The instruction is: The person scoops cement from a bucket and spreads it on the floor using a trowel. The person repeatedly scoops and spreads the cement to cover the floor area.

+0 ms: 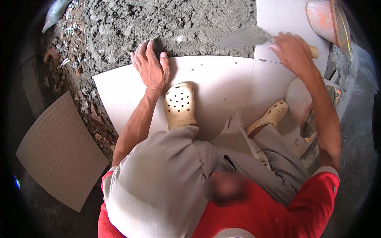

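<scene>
We have our 2 hands apart at the far edge of a white floor tile [214, 79]. Our left hand [151, 69] is spread palm-down nearer that edge's left corner, gripping nothing, its fingers [149, 48] reaching to the grey mortar [170, 20] beyond. Our right hand [291, 51] is closed around the wooden handle [314, 52] of a trowel [244, 36]; the blade points left over the mortar's near right corner, its base above the neighbouring white tile [281, 16]. By that neighbour's right edge we see a worn orange bucket [320, 20]. Our 2 cream clogs [180, 109] stand on the tiling, and off its left edge lie rubble [73, 55] and a grid-faced panel [63, 154].
</scene>
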`<state>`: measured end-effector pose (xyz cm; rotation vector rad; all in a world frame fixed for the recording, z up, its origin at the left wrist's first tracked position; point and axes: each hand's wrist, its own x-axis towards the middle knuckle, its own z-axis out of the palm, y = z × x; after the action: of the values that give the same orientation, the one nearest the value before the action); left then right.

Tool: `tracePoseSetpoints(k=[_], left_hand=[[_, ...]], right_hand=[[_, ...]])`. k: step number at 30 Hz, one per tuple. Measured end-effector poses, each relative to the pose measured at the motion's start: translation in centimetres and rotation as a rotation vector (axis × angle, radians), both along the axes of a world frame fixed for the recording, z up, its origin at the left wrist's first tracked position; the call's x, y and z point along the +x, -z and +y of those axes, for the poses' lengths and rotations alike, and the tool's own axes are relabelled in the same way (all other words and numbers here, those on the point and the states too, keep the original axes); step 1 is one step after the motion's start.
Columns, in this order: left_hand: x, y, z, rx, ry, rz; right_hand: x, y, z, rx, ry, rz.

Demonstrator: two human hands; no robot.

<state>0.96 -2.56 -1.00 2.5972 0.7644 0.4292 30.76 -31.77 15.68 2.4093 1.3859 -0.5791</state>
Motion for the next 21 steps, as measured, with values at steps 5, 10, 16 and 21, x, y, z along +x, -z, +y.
tracePoseSetpoints(k=[5,10,16,21], left_hand=[[0.1,0.1,0.0,0.002,0.009,0.016],[0.1,0.1,0.1,0.005,0.01,0.017],[0.1,0.1,0.0,0.015,0.017,0.019],[0.1,0.1,0.1,0.003,0.023,0.016]], right_hand=[[-0.3,-4.6,-1.7,-0.143,-0.023,0.021],[-0.6,-2.5,-2.5,-0.274,0.017,0.041],[2.3,-1.7,-4.3,0.044,-0.016,-0.067],[2.7,-1.2,-3.2,-0.051,-0.175,-0.147]])
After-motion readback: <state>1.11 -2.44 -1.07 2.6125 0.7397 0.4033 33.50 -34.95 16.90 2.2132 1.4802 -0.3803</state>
